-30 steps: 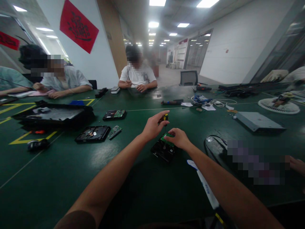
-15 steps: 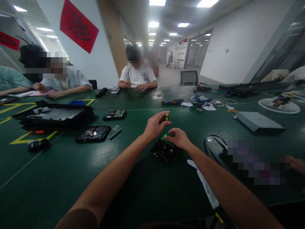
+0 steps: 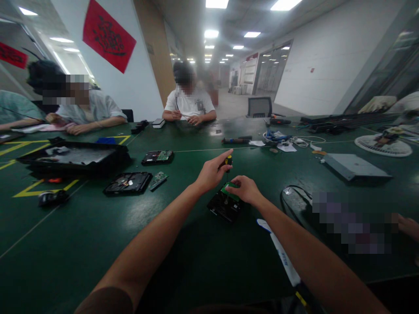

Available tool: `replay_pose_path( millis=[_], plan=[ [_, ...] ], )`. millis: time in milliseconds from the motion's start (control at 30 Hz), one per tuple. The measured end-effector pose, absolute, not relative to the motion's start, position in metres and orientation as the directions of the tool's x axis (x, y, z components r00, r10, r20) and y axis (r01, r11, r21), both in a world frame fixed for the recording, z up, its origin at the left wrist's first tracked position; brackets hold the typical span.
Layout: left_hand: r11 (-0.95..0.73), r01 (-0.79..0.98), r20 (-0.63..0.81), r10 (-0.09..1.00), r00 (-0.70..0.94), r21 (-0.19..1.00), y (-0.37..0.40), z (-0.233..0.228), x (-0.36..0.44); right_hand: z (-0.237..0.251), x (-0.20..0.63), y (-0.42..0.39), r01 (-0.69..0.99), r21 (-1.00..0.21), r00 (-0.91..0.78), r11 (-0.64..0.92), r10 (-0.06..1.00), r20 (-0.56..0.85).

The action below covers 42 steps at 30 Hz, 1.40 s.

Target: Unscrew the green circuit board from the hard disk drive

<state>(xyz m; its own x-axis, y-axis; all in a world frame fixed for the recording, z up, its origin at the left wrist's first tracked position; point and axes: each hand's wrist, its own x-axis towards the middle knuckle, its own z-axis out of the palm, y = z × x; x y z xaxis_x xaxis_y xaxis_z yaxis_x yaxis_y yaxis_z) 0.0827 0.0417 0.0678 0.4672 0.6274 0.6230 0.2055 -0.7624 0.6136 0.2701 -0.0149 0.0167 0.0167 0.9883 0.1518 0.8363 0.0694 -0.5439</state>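
Observation:
My left hand (image 3: 212,172) grips a small screwdriver (image 3: 228,160) with a yellow and black handle, its index finger stretched out over the top. The screwdriver stands nearly upright, and its thin shaft runs down to the far edge of a black hard drive (image 3: 224,208). On the drive's upper face is a green circuit board (image 3: 233,194). My right hand (image 3: 245,188) holds the drive at its far right side, with the thumb on the green board and the fingers close to the shaft. The screwdriver's tip is hidden by those fingers.
Left of my hands lie an opened black drive case (image 3: 128,183), a loose circuit board (image 3: 159,180) and another hard drive (image 3: 157,157). A large black tray (image 3: 75,159) sits further left. At right are a grey metal box (image 3: 358,166) and a black cable (image 3: 284,205). Co-workers sit around the table.
My left index finger has lifted and straightened over the screwdriver handle, and the handle shows more between the fingers. The right hand and the hard drive stay in place.

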Motion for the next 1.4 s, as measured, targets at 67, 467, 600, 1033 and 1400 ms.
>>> replay_pose_path(
  millis=[67, 467, 600, 1033, 1400],
  plan=[
    [-0.757, 0.198, 0.616, 0.63, 0.474, 0.622, 0.042, 0.068, 0.082, 0.017, 0.27, -0.015, 0.832, -0.55, 0.013, 0.073, 0.988, 0.152],
    [-0.75, 0.212, 0.62, 0.645, 0.448, 0.627, 0.037, 0.072, 0.083, 0.015, 0.271, -0.014, 0.838, -0.541, 0.016, 0.068, 0.989, 0.15],
    [-0.76, 0.215, 0.636, 0.637, 0.437, 0.613, 0.038, 0.071, 0.084, 0.015, 0.271, -0.013, 0.842, -0.534, 0.01, 0.08, 0.986, 0.164],
    [-0.582, -0.005, 0.526, 0.732, 0.433, 0.813, 0.04, 0.081, 0.084, 0.015, 0.271, -0.014, 0.83, -0.554, 0.014, 0.072, 0.989, 0.149],
    [-0.259, -0.153, 0.297, 0.891, 0.342, 0.954, 0.036, 0.1, 0.102, 0.02, 0.27, -0.015, 0.838, -0.541, 0.01, 0.07, 0.99, 0.142]
  ],
)
